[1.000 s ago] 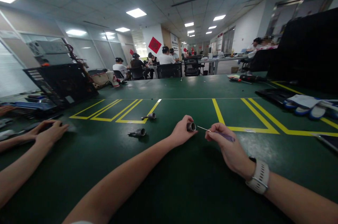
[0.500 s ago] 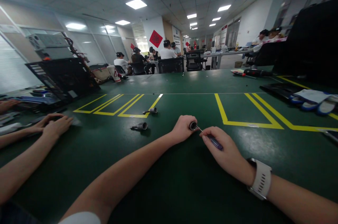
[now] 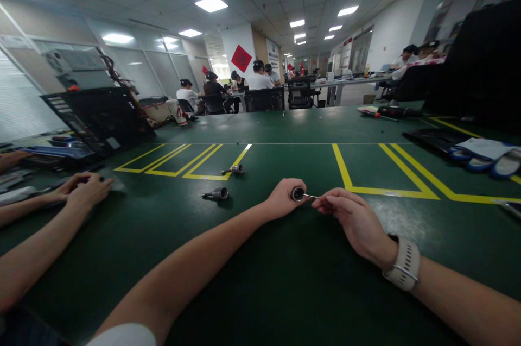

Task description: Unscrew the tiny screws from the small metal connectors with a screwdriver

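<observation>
My left hand (image 3: 284,197) is closed around a dark round metal socket-like part (image 3: 297,194), its open end facing me. My right hand (image 3: 353,216), with a pale watch at the wrist, pinches a thin screwdriver (image 3: 311,196); its shaft tip reaches the opening of the round part, and its handle is hidden behind the fingers. To the left of my hands, two similar metal parts with narrow shafts lie on the green table: a nearer one (image 3: 215,194) and a farther one (image 3: 233,170) by the yellow tape.
Another person's hands (image 3: 83,189) rest at the left of the green table (image 3: 252,270). Black computer hardware (image 3: 101,118) stands back left. White-and-blue gloves (image 3: 486,151) lie at the right, with a red-tipped screwdriver (image 3: 376,113) farther back. Several people sit in the background.
My right hand has turned, so the screwdriver's purple handle is now hidden and its shaft lies flatter. My left hand stays in place with the round part.
</observation>
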### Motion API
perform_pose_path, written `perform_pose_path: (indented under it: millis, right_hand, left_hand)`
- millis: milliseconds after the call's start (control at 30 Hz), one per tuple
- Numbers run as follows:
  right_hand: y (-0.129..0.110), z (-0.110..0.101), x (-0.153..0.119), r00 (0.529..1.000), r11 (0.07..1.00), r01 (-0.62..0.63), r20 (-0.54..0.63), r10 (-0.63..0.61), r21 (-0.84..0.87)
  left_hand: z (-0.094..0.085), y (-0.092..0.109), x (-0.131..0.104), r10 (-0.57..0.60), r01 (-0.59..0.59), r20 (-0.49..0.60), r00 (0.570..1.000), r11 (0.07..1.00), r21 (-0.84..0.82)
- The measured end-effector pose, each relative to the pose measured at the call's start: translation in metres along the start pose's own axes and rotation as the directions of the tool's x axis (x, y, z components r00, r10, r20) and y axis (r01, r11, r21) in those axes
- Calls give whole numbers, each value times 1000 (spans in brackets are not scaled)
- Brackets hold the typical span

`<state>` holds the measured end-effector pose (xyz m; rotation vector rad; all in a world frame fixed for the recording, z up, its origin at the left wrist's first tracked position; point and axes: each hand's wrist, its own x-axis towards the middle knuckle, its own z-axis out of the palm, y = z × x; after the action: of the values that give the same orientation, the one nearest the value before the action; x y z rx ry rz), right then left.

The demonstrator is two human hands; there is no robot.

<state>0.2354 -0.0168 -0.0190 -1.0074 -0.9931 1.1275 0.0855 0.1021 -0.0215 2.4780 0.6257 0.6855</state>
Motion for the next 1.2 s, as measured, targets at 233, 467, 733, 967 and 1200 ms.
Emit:
perform_pose_path:
  millis: [233,467,733,967,1200]
  right_hand:
    - [-6,10,-14,987,826,160,69,-146,-541]
    - [-7,8,-9,997,935,74,21,-71,-346]
    - [0,2,2,992,978,-119,-19,124,172]
    - [-1,3,-2,999,998,-32,-42,35,55]
    - [-7,11,-11,998,908,59,8,-61,-416]
  left_hand:
    - [3,5,-2,26,-28,11,1000,933,359]
    - [3,6,-4,63,-68,27,998,907,414]
    - [3,-5,0,16,-17,11,1000,1000,20]
    - [3,-4,1,-21,21,6,1000,1000,16]
    - [4,3,-4,72,-73,17,997,898,434]
